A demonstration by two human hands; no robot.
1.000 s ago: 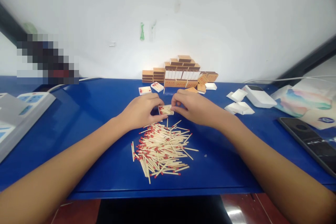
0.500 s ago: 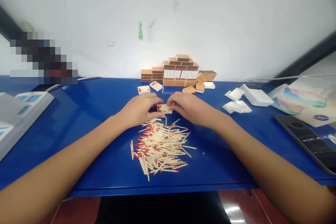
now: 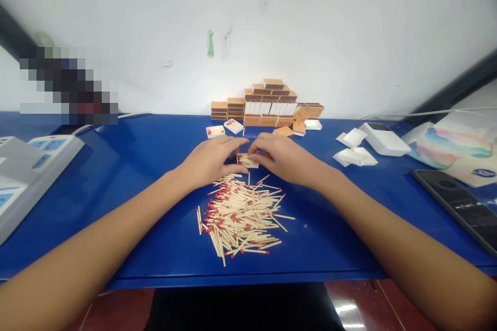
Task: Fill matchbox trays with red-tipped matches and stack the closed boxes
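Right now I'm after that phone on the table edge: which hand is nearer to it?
Right. The right hand is at the matchbox tray, left of the phone; the left hand lies farther left.

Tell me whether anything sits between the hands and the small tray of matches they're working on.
Nothing visible does. The left hand and right hand both already touch the small white cardboard tray of matches; the loose red-tipped match pile lies nearer the person.

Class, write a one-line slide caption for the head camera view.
Both hands, left hand and right hand, hold a small matchbox tray above a pile of loose matches on a blue table.
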